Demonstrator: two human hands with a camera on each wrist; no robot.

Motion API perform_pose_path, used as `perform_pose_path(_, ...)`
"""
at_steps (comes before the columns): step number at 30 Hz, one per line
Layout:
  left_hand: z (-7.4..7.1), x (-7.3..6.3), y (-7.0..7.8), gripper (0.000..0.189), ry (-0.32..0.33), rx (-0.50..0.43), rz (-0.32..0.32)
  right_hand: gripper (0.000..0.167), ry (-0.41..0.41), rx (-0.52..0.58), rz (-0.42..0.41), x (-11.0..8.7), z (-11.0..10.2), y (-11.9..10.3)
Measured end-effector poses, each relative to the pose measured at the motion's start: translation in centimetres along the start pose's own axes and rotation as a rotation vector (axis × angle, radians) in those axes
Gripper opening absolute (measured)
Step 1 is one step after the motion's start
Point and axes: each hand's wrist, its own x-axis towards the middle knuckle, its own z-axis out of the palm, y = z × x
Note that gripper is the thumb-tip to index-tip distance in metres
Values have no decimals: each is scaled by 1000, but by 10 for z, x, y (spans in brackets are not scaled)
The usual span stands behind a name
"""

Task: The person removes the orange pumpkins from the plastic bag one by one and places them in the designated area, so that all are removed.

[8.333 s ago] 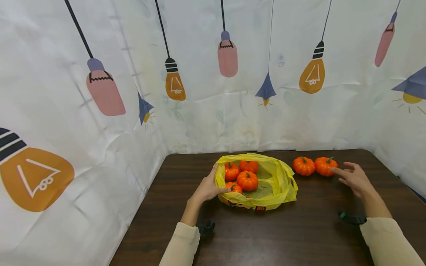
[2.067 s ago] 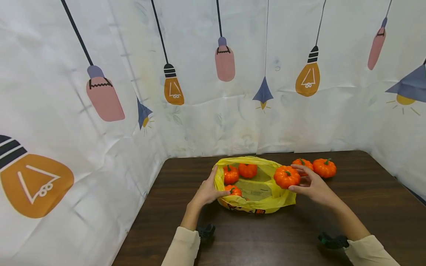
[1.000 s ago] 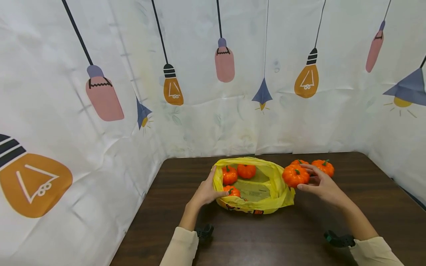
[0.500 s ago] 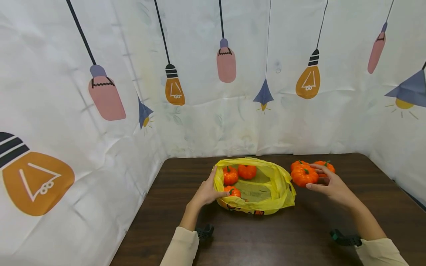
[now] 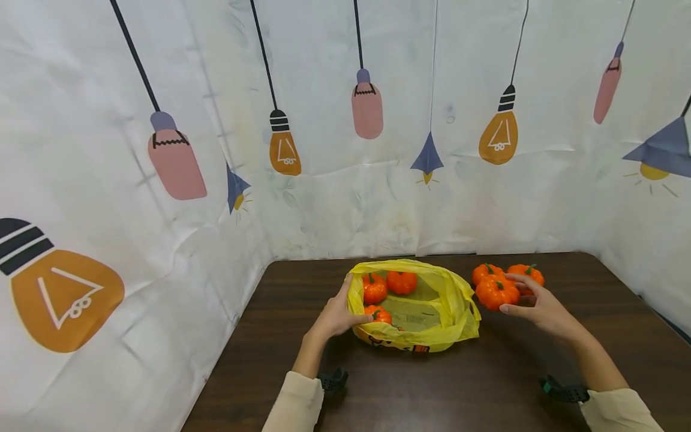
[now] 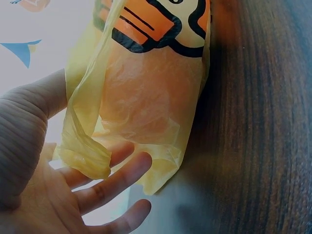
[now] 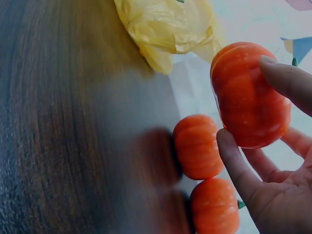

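Observation:
A small orange toy pumpkin [image 5: 495,293] is in my right hand [image 5: 545,309], thumb and fingertips gripping its sides. In the right wrist view the held pumpkin [image 7: 251,97] is above the table, its green stem mostly hidden. The yellow plastic bag [image 5: 459,315] stands wide-mouthed at centre, with three pumpkins inside: one at left [image 5: 373,289], one at the back [image 5: 402,282], one in front [image 5: 379,314]. My left hand [image 5: 332,315] holds the bag's left rim, thumb over the edge and fingers outside. The left wrist view shows the bag's side [image 6: 141,97] between thumb and spread fingers.
Just behind the held pumpkin, two more pumpkins sit side by side on the dark wooden table, one left [image 5: 486,271] and one right [image 5: 526,273]. A white curtain [image 5: 345,204] printed with lamps hangs behind the table and along its sides.
Since the oldest frame, one pumpkin has left the bag and is in my right hand. Over the last two seconds that hand has carried it rightward from the bag's rim. My left hand stays put.

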Motion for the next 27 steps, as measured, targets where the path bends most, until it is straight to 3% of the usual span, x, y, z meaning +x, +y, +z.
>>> perform_pose_path(16,1,1,1,118,-2,-26,-1,78,-22,-91,-2,2,2,16)
perform_pose_path(27,0,-1,0,118,-2,-29,-6,79,-36,-96,14,0,2,23)
